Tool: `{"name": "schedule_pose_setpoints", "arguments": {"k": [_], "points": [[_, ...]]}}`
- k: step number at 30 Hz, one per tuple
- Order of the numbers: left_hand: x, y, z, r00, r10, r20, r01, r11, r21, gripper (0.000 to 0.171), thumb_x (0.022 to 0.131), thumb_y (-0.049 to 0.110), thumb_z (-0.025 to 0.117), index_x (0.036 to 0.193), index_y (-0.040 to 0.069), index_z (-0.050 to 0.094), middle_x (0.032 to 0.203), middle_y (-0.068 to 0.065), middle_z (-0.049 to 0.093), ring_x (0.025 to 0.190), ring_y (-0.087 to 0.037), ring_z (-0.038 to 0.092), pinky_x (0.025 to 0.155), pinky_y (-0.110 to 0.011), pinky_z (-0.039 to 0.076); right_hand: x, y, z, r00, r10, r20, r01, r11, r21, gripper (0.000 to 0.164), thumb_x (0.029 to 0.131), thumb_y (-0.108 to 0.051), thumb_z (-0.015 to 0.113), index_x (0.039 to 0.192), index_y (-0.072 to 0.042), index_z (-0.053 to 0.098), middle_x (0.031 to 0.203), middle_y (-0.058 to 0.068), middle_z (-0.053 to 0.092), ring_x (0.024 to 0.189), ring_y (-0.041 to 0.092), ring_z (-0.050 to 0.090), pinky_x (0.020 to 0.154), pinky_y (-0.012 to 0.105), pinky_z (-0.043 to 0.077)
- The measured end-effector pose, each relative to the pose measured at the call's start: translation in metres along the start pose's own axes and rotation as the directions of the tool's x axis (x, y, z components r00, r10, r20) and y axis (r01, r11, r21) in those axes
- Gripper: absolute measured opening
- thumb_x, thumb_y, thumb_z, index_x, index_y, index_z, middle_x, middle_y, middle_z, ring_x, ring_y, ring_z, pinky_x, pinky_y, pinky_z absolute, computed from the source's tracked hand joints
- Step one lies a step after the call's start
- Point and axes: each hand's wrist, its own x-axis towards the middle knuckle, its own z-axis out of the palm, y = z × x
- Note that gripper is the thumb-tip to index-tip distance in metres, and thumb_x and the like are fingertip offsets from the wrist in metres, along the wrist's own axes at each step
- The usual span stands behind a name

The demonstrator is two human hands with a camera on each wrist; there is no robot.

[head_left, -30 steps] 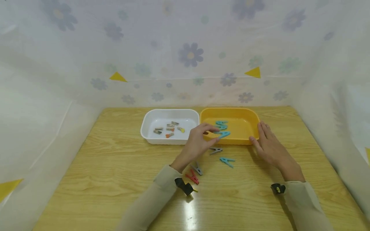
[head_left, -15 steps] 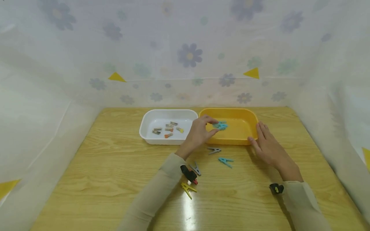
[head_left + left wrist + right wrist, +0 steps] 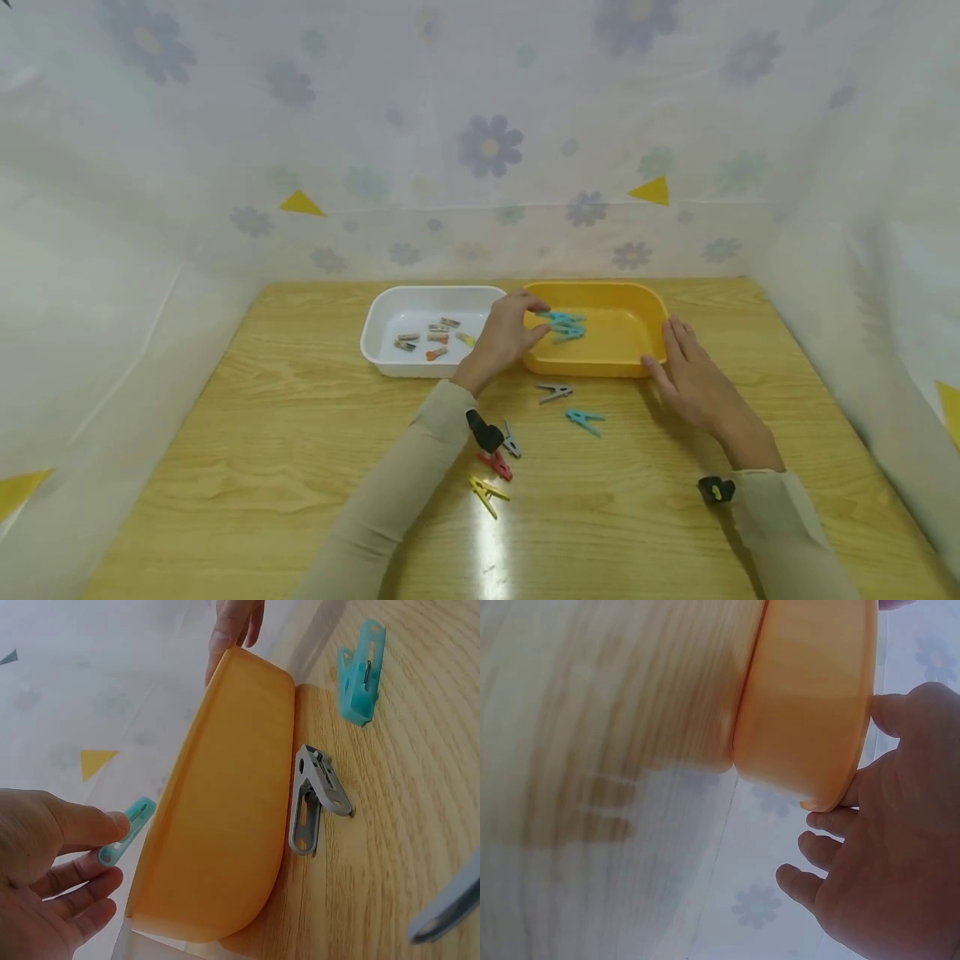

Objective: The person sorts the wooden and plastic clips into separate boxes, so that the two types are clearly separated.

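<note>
My left hand (image 3: pixel 502 337) reaches over the near left part of the yellow tray (image 3: pixel 622 368). Its thumb and index finger pinch a teal clothespin (image 3: pixel 127 831), plain in the left wrist view. Other teal clothespins (image 3: pixel 569 333) lie in the tray beside those fingertips; they overlap, so the number is hard to tell. At the tray's right end rests my right hand (image 3: pixel 703 387), fingers straight along the outer wall and thumb on the near corner of the rim. On the table in front lie a grey clothespin (image 3: pixel 555 392) and a teal one, apart from both hands.
A white tray (image 3: pixel 378 358) with several small wooden clothespins stands left of the yellow one. Nearer on the wooden table (image 3: pixel 285 467) lie another grey clothespin (image 3: pixel 512 442), a red clothespin (image 3: pixel 497 464) and a yellow clothespin (image 3: pixel 487 493). Flower-printed sheeting (image 3: pixel 360 125) hangs behind.
My left hand has moved the teal clothespin from above the tray's near edge down and leftward among the others. The yellow clothespin has come into view from behind my left wrist. My right hand stays put.
</note>
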Motion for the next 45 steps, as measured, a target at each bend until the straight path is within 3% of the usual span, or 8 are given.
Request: {"name": "schedule_pose_setpoints", "arguments": {"k": [6, 13, 24, 33, 39, 45], "points": [[0.003, -0.003, 0.005, 1.0, -0.008, 0.026, 0.009, 0.998, -0.061, 0.027, 0.095, 0.011, 0.076, 0.12, 0.003, 0.073, 0.119, -0.01, 0.066, 0.112, -0.029, 0.064, 0.096, -0.036, 0.054, 0.0, -0.002, 0.0, 1.0, 0.0, -0.003, 0.0, 1.0, -0.002, 0.078, 0.113, -0.044, 0.031, 0.158, 0.011, 0.0, 0.167, 0.029, -0.007, 0.154, 0.047, -0.004, 0.123, 0.059, 0.006], [0.011, 0.0, 0.015, 0.998, -0.005, 0.057, 0.007, 0.999, -0.033, 0.028, 0.096, 0.014, 0.076, 0.121, 0.004, 0.074, 0.12, -0.009, 0.066, 0.113, -0.026, 0.063, 0.097, -0.033, 0.052, 0.002, -0.002, 0.001, 1.0, -0.002, 0.0, 0.002, 1.0, -0.007, 0.078, 0.113, -0.044, 0.03, 0.159, 0.011, -0.001, 0.167, 0.028, -0.008, 0.154, 0.046, -0.005, 0.123, 0.059, 0.005], [0.029, 0.007, 0.029, 0.997, -0.01, 0.08, 0.016, 0.998, -0.068, 0.028, 0.096, 0.019, 0.076, 0.122, 0.007, 0.074, 0.119, -0.008, 0.069, 0.114, -0.025, 0.064, 0.096, -0.027, 0.051, 0.004, -0.003, 0.002, 1.0, 0.002, 0.004, -0.002, 1.0, -0.006, 0.078, 0.112, -0.045, 0.029, 0.159, 0.01, -0.001, 0.168, 0.026, -0.009, 0.154, 0.045, -0.005, 0.123, 0.059, 0.006], [0.043, 0.013, 0.045, 0.994, 0.004, 0.112, 0.013, 0.988, -0.155, 0.03, 0.097, 0.019, 0.074, 0.124, 0.006, 0.073, 0.122, -0.007, 0.069, 0.117, -0.025, 0.063, 0.096, -0.027, 0.051, 0.001, -0.004, 0.002, 1.0, 0.024, 0.014, -0.024, 1.0, -0.004, 0.079, 0.112, -0.047, 0.028, 0.159, 0.009, -0.003, 0.168, 0.025, -0.011, 0.154, 0.047, -0.002, 0.123, 0.059, 0.006], [0.051, 0.012, 0.058, 0.994, -0.006, 0.112, 0.026, 0.983, -0.18, 0.028, 0.096, 0.019, 0.075, 0.122, 0.007, 0.074, 0.12, -0.005, 0.069, 0.114, -0.022, 0.063, 0.093, -0.023, 0.051, 0.0, -0.005, 0.001, 0.999, 0.028, 0.021, -0.028, 1.0, 0.0, 0.079, 0.112, -0.047, 0.028, 0.159, 0.008, -0.004, 0.168, 0.024, -0.011, 0.154, 0.046, -0.004, 0.122, 0.06, 0.007], [0.058, 0.016, 0.065, 0.989, -0.056, 0.136, 0.082, 0.978, -0.191, 0.028, 0.096, 0.018, 0.075, 0.122, 0.007, 0.074, 0.119, -0.005, 0.071, 0.113, -0.02, 0.064, 0.092, -0.025, 0.052, -0.001, -0.006, 0.0, 0.999, 0.036, 0.03, -0.036, 0.999, 0.006, 0.079, 0.112, -0.048, 0.027, 0.16, 0.007, -0.006, 0.168, 0.024, -0.012, 0.154, 0.046, -0.004, 0.122, 0.061, 0.007]]}}
